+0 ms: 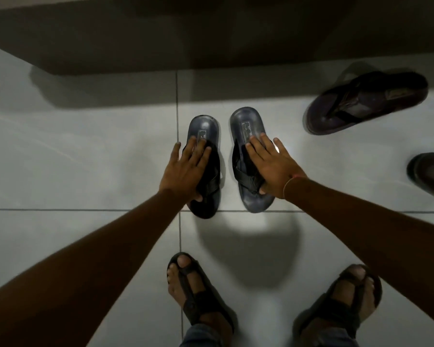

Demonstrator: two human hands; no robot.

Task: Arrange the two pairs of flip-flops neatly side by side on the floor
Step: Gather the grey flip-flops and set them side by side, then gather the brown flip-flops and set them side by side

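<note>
Two grey-blue flip-flops with black straps lie side by side on the pale tiled floor, heels pointing away from me. My left hand (186, 169) lies flat over the straps of the left flip-flop (204, 131), thumb tucked under its strap side. My right hand (269, 166) rests the same way on the right flip-flop (246, 126), fingers spread. A dark brown flip-flop (366, 102) lies at an angle at the upper right. Its partner (429, 171) is cut off by the right edge.
My two feet in dark sandals, the left (198, 294) and the right (346, 301), stand at the bottom of the view. A dark wall base (186, 41) runs across the top. Bare tiles (73, 159) spread to the left.
</note>
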